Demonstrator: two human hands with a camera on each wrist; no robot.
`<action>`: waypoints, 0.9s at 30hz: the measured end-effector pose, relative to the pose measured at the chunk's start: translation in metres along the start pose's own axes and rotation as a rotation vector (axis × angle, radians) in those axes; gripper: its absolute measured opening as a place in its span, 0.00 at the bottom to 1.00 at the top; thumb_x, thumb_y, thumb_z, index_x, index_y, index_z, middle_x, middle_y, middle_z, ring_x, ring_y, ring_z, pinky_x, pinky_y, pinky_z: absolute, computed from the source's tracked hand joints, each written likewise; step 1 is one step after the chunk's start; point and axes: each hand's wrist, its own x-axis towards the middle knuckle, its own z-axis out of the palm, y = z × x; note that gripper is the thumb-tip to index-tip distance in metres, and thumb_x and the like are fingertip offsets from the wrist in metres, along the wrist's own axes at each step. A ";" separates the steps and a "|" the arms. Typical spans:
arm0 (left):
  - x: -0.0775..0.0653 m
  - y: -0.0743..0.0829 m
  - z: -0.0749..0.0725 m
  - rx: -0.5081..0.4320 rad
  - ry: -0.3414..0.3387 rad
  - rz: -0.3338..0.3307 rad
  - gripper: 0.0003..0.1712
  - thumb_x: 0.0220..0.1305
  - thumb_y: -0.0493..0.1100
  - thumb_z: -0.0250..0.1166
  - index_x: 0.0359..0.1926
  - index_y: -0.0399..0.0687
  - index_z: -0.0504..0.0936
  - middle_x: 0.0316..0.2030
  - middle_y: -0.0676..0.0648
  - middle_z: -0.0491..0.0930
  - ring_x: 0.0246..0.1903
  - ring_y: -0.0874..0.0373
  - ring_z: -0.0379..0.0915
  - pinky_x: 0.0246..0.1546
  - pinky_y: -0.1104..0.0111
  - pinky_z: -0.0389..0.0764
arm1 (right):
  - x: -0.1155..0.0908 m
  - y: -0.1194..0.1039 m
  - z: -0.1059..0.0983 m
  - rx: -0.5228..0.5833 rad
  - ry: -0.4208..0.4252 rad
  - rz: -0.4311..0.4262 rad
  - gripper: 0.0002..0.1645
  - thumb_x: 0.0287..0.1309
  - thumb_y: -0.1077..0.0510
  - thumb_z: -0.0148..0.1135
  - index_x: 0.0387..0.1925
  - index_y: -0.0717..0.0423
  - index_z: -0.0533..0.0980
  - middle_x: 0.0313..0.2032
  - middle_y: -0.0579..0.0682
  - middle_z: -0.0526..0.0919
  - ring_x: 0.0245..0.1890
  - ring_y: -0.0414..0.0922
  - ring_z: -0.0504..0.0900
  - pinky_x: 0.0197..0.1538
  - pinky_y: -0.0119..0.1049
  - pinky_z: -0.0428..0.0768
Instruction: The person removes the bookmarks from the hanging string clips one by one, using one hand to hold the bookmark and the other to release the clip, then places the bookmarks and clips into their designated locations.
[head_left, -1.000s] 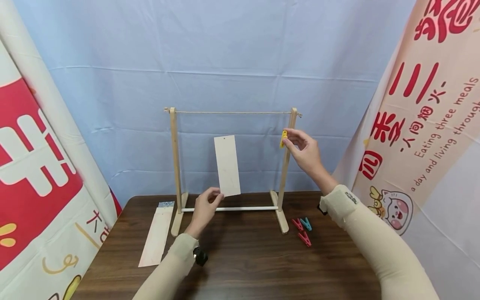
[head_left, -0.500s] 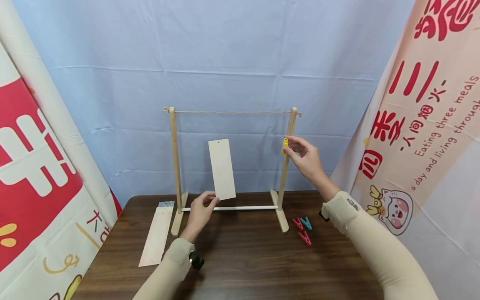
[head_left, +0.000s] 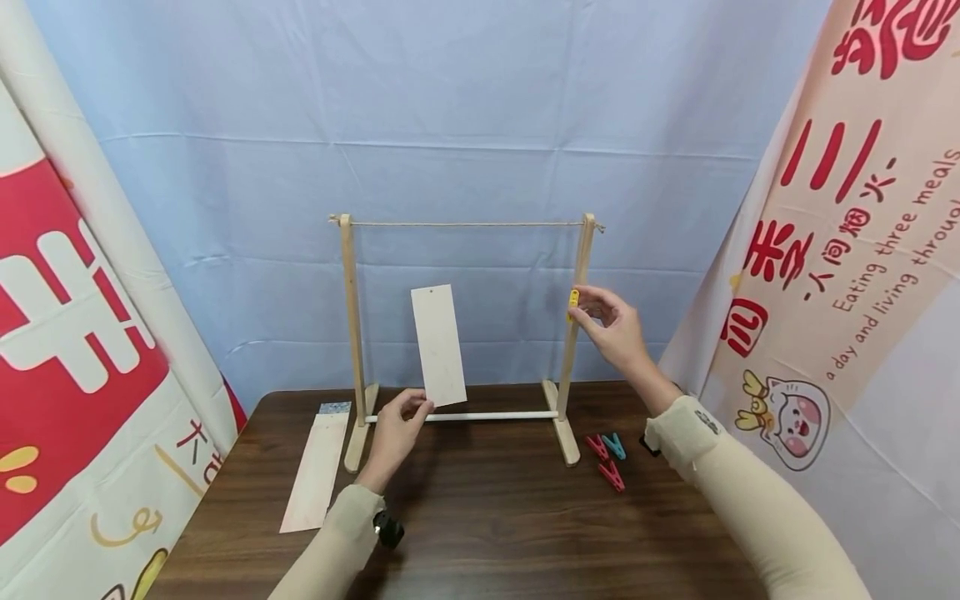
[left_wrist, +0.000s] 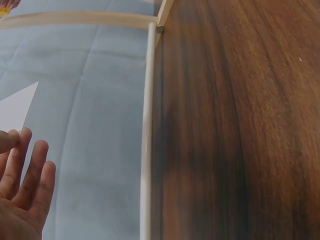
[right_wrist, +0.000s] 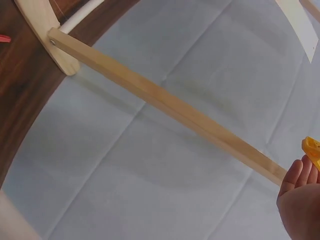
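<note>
My left hand (head_left: 399, 429) pinches the lower left corner of a pale rectangular card (head_left: 438, 346) between thumb and forefinger. The card stands nearly upright, leaning a little left, with a small hole near its top edge. In the left wrist view only a corner of the card (left_wrist: 19, 107) shows, above spread fingers. My right hand (head_left: 611, 327) pinches a yellow clothespin (head_left: 573, 305) beside the right post of a wooden frame (head_left: 577, 275). A thin string (head_left: 465, 224) runs between the tops of the frame's two posts, above the card.
Two red clothespins (head_left: 611, 476) and a blue clothespin (head_left: 615, 446) lie on the dark wooden table (head_left: 487, 517) at right. More pale card (head_left: 315, 475), with a blue patterned strip (head_left: 334, 408) at its far end, lies at left. A white rod (head_left: 495, 416) joins the frame's feet.
My left hand has lowered the card and carried it slightly left. The right hand has come down a little along the post with the yellow clothespin still pinched.
</note>
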 end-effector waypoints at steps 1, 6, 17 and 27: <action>-0.001 -0.001 0.000 0.006 0.002 0.003 0.07 0.73 0.38 0.72 0.48 0.43 0.89 0.39 0.48 0.91 0.42 0.53 0.88 0.47 0.64 0.85 | -0.001 0.001 0.000 0.002 0.001 0.004 0.23 0.65 0.75 0.70 0.61 0.75 0.79 0.46 0.74 0.83 0.42 0.37 0.85 0.49 0.27 0.82; -0.004 -0.007 -0.003 0.034 0.008 0.012 0.06 0.73 0.38 0.72 0.48 0.44 0.89 0.39 0.48 0.91 0.42 0.52 0.88 0.46 0.64 0.84 | -0.011 0.007 -0.002 -0.012 0.002 0.025 0.23 0.65 0.73 0.71 0.61 0.71 0.80 0.46 0.73 0.84 0.42 0.37 0.85 0.48 0.27 0.83; -0.012 -0.013 -0.011 0.062 0.021 -0.001 0.07 0.72 0.39 0.74 0.48 0.46 0.89 0.37 0.50 0.91 0.41 0.54 0.87 0.45 0.65 0.83 | -0.035 0.018 -0.007 -0.010 0.021 0.105 0.23 0.67 0.71 0.71 0.61 0.70 0.80 0.48 0.74 0.84 0.44 0.38 0.85 0.48 0.26 0.83; -0.025 -0.016 -0.020 0.043 0.019 -0.016 0.07 0.73 0.38 0.72 0.49 0.42 0.89 0.38 0.48 0.91 0.42 0.51 0.89 0.47 0.62 0.85 | -0.057 0.033 -0.008 -0.042 0.028 0.144 0.22 0.67 0.69 0.72 0.61 0.68 0.81 0.49 0.73 0.85 0.44 0.35 0.85 0.49 0.25 0.83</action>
